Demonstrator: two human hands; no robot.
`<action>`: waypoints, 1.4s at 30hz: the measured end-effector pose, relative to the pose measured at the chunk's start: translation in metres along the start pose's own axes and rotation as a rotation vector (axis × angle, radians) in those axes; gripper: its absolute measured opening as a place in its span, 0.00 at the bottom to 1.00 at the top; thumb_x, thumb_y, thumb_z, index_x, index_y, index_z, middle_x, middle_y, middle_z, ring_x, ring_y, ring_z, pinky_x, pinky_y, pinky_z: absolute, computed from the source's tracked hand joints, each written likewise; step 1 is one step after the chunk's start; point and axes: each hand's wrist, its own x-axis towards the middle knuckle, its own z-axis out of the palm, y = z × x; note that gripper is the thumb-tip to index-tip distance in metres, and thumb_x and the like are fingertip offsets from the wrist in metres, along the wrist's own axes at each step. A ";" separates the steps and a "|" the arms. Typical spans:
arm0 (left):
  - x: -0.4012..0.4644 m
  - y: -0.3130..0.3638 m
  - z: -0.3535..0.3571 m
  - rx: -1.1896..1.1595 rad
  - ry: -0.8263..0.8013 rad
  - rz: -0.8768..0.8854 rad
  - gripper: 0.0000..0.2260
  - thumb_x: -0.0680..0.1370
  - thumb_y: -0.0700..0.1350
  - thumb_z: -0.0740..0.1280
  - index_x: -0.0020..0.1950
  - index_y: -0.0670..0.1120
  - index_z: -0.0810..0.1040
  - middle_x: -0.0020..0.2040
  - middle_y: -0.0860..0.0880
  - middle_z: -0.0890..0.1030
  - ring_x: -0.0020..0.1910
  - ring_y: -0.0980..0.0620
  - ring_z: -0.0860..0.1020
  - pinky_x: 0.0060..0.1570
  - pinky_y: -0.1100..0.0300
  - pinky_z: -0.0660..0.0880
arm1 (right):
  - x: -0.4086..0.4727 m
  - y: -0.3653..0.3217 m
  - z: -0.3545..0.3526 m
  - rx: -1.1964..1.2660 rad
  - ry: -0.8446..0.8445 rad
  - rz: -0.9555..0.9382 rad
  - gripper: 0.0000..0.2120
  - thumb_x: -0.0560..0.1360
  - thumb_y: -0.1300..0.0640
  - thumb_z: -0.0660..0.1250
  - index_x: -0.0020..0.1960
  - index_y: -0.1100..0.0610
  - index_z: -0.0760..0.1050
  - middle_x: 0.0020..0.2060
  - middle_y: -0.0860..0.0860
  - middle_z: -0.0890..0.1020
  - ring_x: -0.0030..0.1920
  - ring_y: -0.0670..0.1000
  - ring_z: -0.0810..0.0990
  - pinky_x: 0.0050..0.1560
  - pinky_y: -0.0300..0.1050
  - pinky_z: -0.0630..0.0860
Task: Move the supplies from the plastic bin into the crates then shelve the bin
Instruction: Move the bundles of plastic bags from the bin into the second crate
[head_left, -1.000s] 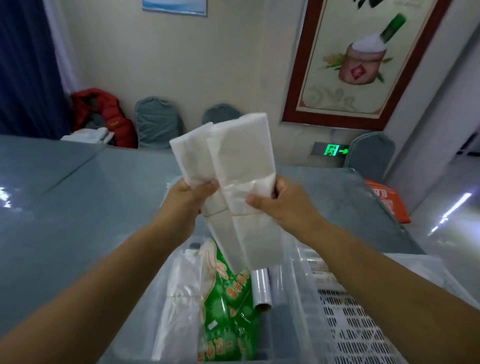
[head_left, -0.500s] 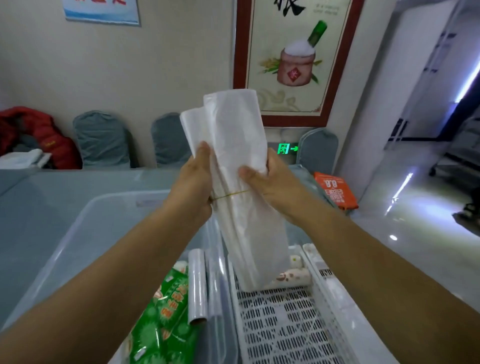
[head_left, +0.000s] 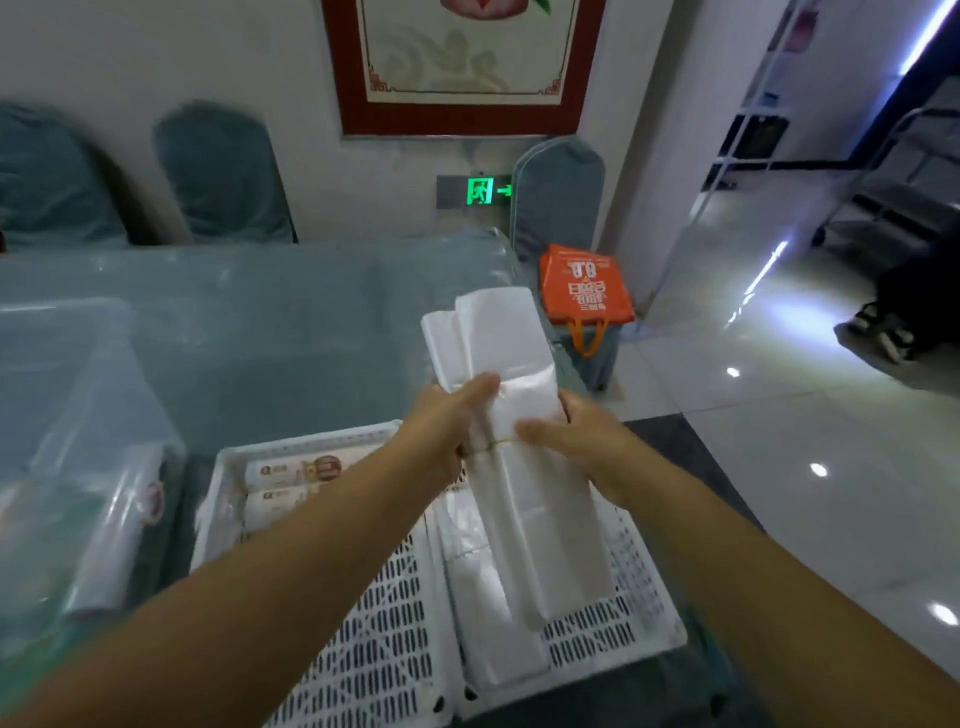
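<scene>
Hands both clamp a long white bundle of folded plastic bags (head_left: 511, 415) at its rubber-banded middle: left hand (head_left: 449, 428) curled around left edge, right hand (head_left: 576, 444) fingers pinching right edge. Bundle tilted over white slotted plastic crate (head_left: 395, 597); clear plastic bin (head_left: 78, 374) at left.

Single head-worn view, angled forward and down

The scene is seen from close above the white crate (head_left: 363, 613), both forearms reaching in from the bottom edge; the table (head_left: 270, 312) is faced, with the framed picture (head_left: 457, 67) and wall behind it
</scene>
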 end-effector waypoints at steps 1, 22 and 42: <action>0.007 -0.020 0.013 0.010 0.016 -0.057 0.14 0.72 0.45 0.71 0.54 0.40 0.78 0.47 0.40 0.84 0.44 0.42 0.83 0.47 0.47 0.80 | -0.002 0.020 -0.013 -0.032 -0.009 0.063 0.22 0.68 0.53 0.74 0.60 0.53 0.72 0.51 0.51 0.82 0.49 0.51 0.82 0.47 0.49 0.81; 0.051 -0.143 0.050 0.102 0.102 -0.130 0.23 0.67 0.26 0.67 0.60 0.40 0.71 0.51 0.44 0.81 0.47 0.50 0.81 0.41 0.60 0.79 | 0.040 0.144 -0.026 -0.278 0.255 0.148 0.30 0.63 0.51 0.76 0.61 0.54 0.68 0.46 0.46 0.76 0.43 0.47 0.74 0.31 0.34 0.65; 0.104 -0.120 0.049 0.208 0.323 -0.137 0.07 0.75 0.34 0.61 0.42 0.45 0.72 0.42 0.48 0.75 0.41 0.52 0.76 0.39 0.63 0.71 | 0.024 0.139 -0.084 0.131 0.369 0.131 0.17 0.66 0.57 0.76 0.50 0.52 0.72 0.45 0.49 0.81 0.41 0.47 0.82 0.29 0.33 0.76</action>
